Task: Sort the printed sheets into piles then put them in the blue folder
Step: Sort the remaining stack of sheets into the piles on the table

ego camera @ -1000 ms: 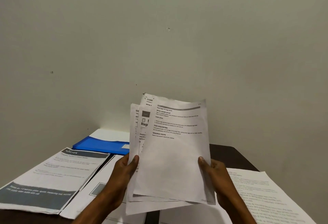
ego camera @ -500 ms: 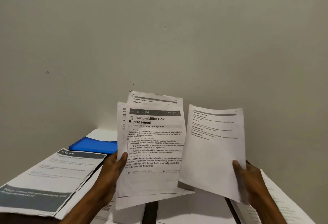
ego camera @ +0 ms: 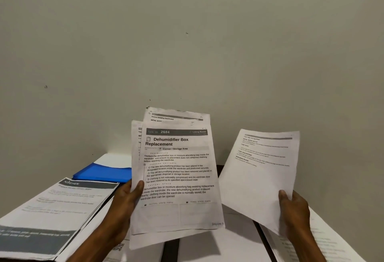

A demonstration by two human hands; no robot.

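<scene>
My left hand (ego camera: pixel 122 203) grips a small stack of printed sheets (ego camera: pixel 176 178) upright in front of me; the top page is headed "Dehumidifier Box Replacement". Off to the right, my right hand (ego camera: pixel 295 207) pinches a single printed sheet (ego camera: pixel 261 174) by its lower right corner, held apart from the stack and tilted. The blue folder (ego camera: pixel 104 173) lies at the back left of the table, against the wall, with a white sheet on it. Piles of sheets lie on the table below: one at the left with a "Kitchen" page (ego camera: pixel 56 207) on top, another at the right (ego camera: pixel 324 239).
A dark table (ego camera: pixel 170 250) shows as a strip between white sheets lying under the held stack. A plain wall (ego camera: pixel 187 54) rises close behind the table.
My right hand has pulled the top sheet off the stack and carried it to the right, uncovering the "Dehumidifier Box Replacement" page. The left hand keeps its hold on the stack.
</scene>
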